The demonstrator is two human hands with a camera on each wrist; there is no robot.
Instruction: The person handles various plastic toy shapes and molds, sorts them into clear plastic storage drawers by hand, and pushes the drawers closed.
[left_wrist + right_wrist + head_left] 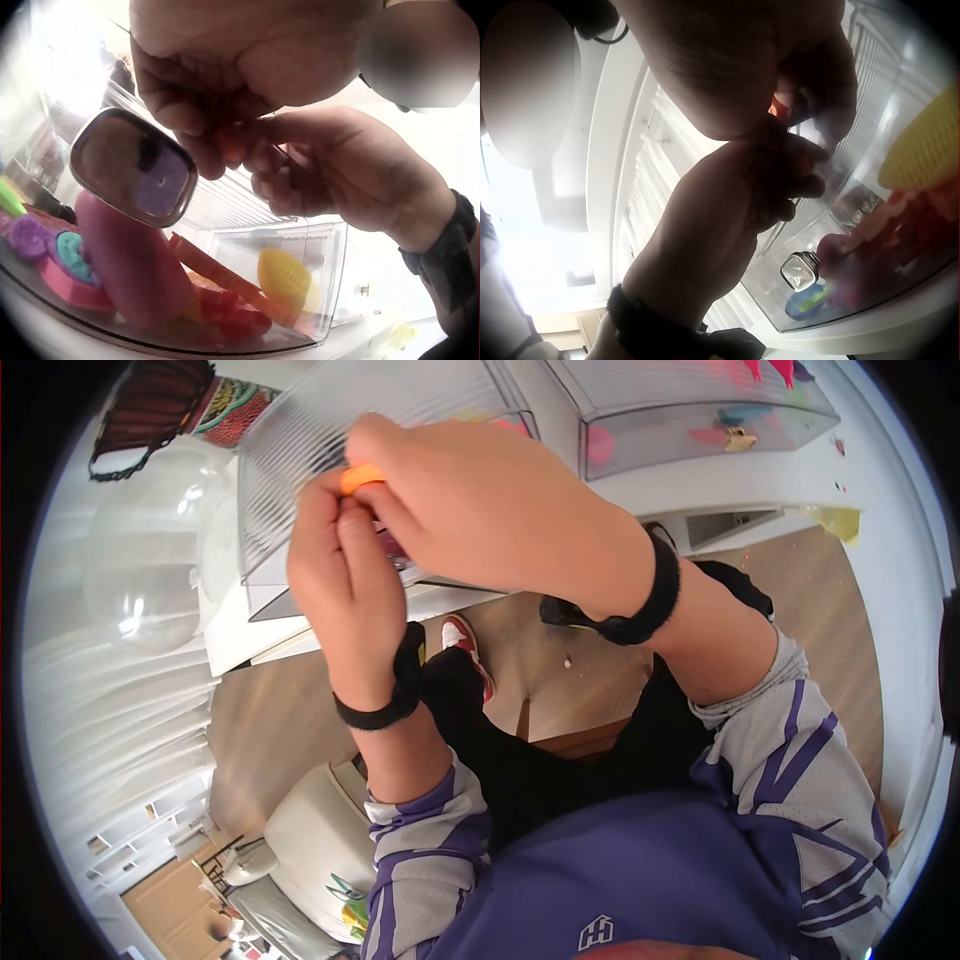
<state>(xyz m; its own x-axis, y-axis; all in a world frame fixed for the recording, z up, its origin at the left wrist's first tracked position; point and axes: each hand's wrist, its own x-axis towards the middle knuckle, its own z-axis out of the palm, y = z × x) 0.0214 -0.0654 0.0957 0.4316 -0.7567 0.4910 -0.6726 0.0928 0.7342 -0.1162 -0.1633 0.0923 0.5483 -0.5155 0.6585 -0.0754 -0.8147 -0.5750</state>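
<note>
In the head view a small bright orange piece (360,478) sits between both hands at the fingertips; its kind is hidden by the fingers. My left hand (350,575) pinches it from below and left. From above, my right hand (470,490) grips the same piece between thumb and curled fingers. It shows as a reddish spot (231,142) among the fingers in the left wrist view. The hands are held together over a clear ribbed plastic box (290,470). Inside lie a pink-handled toy mirror (135,169), a yellow ridged piece (286,281) and an orange strip (232,277).
A second clear box (690,445) with toys stands to the right on the white tabletop (700,490). A transparent balloon-like sphere (150,550) is at the left beside a white curtain (140,690). A pale sofa (320,830) is lower left.
</note>
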